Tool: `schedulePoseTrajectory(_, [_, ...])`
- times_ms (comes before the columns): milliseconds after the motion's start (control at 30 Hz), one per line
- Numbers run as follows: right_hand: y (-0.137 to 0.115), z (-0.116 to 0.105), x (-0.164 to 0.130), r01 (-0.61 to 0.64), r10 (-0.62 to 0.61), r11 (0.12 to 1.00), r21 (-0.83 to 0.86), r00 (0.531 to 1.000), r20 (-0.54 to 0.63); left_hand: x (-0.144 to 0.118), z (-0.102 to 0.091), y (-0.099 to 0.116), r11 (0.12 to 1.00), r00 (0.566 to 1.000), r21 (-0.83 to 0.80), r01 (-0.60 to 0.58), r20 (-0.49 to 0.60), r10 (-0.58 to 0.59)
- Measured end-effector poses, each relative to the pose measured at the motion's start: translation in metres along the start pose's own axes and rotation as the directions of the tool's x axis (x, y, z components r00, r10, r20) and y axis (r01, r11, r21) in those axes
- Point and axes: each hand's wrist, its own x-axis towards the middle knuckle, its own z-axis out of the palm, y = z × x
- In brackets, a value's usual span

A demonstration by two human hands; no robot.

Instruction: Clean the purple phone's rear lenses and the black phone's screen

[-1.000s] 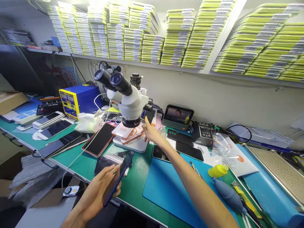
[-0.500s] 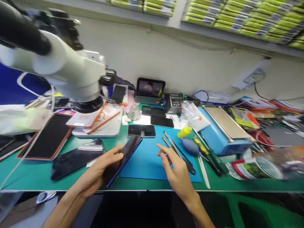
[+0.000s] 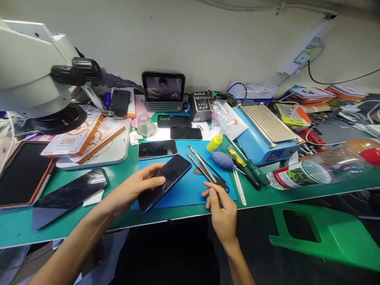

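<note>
My left hand (image 3: 135,186) grips a dark smartphone (image 3: 175,170) with a blue edge, thumb resting on its black screen. The phone tilts over the blue mat (image 3: 178,198). To its right, my right hand (image 3: 224,209) holds nothing; its fingers are loosely bent and the index reaches out toward the tools. Brushes (image 3: 198,163) and a dark flat tool (image 3: 222,185) lie just beyond those fingertips. A blue-grey air blower (image 3: 223,160) and white tweezers (image 3: 239,188) are beside them. Another phone (image 3: 157,149) lies flat at the mat's back left.
A microscope (image 3: 32,79) overhangs the left, above orange-white boxes (image 3: 77,136) and a tablet (image 3: 25,170). At the back stands a small display (image 3: 164,91). On the right are a blue heating plate (image 3: 261,146) and a plastic bottle (image 3: 297,174). A green stool (image 3: 335,237) is below.
My view has swung down and to the right. The phone in my left hand has turned flatter, its screen now facing up toward me. My right fingers have curled in somewhat.
</note>
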Motion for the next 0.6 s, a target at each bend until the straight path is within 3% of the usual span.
schedulePoseTrajectory(167, [0.001,-0.002,-0.002,-0.043,0.044,0.997,0.059,0.999,-0.017,0.019,-0.014,-0.007,0.915,0.998,0.400,-0.060,0.016,0.058])
schedulePoseTrajectory(333, [-0.004,-0.007,-0.002,-0.026,0.032,0.997,0.075,0.996,-0.081,0.028,-0.012,0.004,0.857,0.988,0.493,-0.152,0.104,0.115])
schedulePoseTrajectory(433, [-0.004,-0.012,0.003,0.032,-0.031,0.999,0.009,0.990,-0.135,0.019,-0.006,0.021,0.916,0.985,0.361,-0.174,0.077,0.156])
schedulePoseTrajectory(533, [-0.002,-0.016,0.009,0.095,-0.110,0.990,-0.103,0.983,-0.150,0.003,0.004,0.033,0.982,0.978,0.039,-0.182,0.114,0.177])
schedulePoseTrajectory(600, [-0.001,-0.018,0.013,0.161,-0.190,0.968,-0.190,0.971,-0.147,-0.006,0.009,0.037,0.973,0.971,-0.177,-0.147,0.160,0.176])
